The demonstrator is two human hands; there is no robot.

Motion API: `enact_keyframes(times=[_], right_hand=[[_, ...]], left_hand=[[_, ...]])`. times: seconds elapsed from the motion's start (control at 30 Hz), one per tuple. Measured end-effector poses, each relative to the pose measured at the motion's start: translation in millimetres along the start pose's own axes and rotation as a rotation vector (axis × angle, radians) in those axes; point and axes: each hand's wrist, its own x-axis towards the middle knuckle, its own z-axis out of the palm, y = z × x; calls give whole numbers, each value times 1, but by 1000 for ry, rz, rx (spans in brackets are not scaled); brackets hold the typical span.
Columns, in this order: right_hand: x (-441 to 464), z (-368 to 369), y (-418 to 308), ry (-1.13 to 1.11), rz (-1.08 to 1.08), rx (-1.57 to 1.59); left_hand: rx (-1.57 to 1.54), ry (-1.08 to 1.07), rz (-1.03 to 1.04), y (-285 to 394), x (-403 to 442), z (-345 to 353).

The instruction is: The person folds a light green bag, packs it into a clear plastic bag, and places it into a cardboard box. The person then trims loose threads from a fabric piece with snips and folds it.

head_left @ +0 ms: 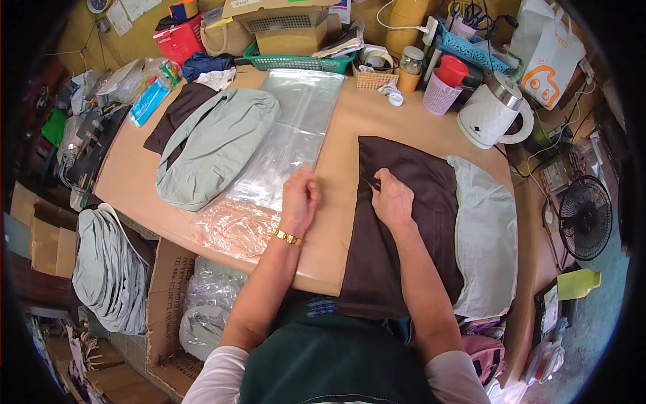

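Dark brown cloth lies on the right part of the table, with a pale grey-green piece along its right side. My right hand is over the brown cloth, its fingers pinched on a small dark thing too small to name. Left of the cloth, my left hand is curled closed above the edge of the clear plastic bags; whether it holds anything is hidden. A gold bracelet is on the left wrist. Beyond the bags lies a grey-green cloth piece with an oval opening, partly over brown cloth.
At the back stand a green basket, a jar, a pink cup and a white kettle. A black fan is at the right. Stacked grey-green pieces and a cardboard box are lower left.
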Motion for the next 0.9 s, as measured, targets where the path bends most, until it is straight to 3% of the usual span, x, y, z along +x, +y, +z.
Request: enact_keyframes(times=[0.1,0.17,0.2,0.27,0.33,0.43,0.53,0.67,0.73,0.83,0.9], right_hand=[[-3,-4,-2,22,13,45],[-4,-5,-4,89,26,173],[-4,-5,-4,90,26,173],[-6,-4,-2,143,6,236],[-6,-2,0,152,20,273],[-4,-3,2,184,53,333],[-4,0,3,206,57,365],[-4,-1,0,221,47,389],[-4,0,0,214,49,389],[-4,2,0,233,17,389],[-3,2,-1,260,-18,386]], left_hand=[[-95,8,5,-5,1,8],[465,68,283,-20,-6,42],[465,68,284,-16,-9,52],[841,-63,186,-7,-14,65],[823,-154,86,-11,-9,55],[477,-51,-77,-8,-8,44],[400,-74,-34,-7,-11,39],[329,-66,-11,-5,-13,41],[322,11,-162,1,-17,56],[457,-84,-188,8,-14,71],[387,-82,-218,-9,-7,61]])
